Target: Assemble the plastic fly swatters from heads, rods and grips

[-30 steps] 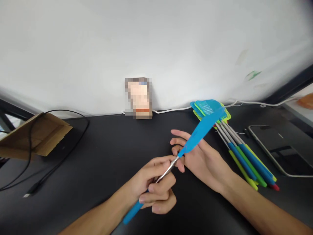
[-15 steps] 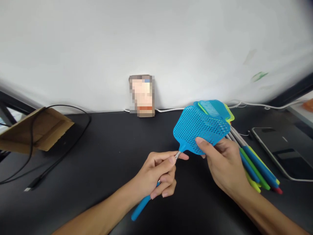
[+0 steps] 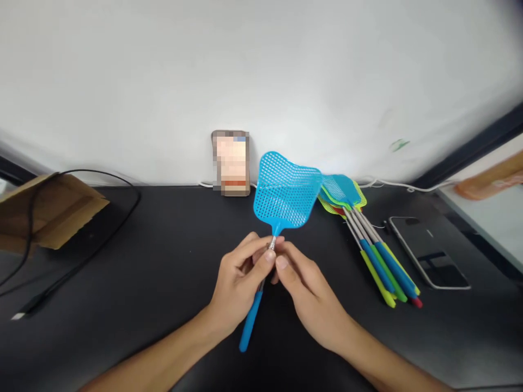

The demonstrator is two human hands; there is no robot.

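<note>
A blue fly swatter [image 3: 287, 190] with a perforated square head stands tilted up in front of me, its blue handle [image 3: 250, 321] pointing down. My left hand [image 3: 241, 280] is closed round its metal shaft, thumb just below the head. From the other side my right hand [image 3: 312, 294] pinches the same shaft, its fingertips partly hidden behind it. To the right lies a pile of several fly swatters [image 3: 363, 223] with blue, green, yellow and red parts, heads toward the wall and handles toward me.
A phone [image 3: 429, 253] lies flat on the black table [image 3: 171, 228] at the right. Another phone [image 3: 235, 163], its screen blurred out, leans on the wall. At the left are an open cardboard box [image 3: 61, 212] and a black cable [image 3: 85, 275]. White cord runs along the wall.
My right hand has left the swatter's head and moved down and left to its shaft. The swatter has turned more upright. The view has shifted to the right.
</note>
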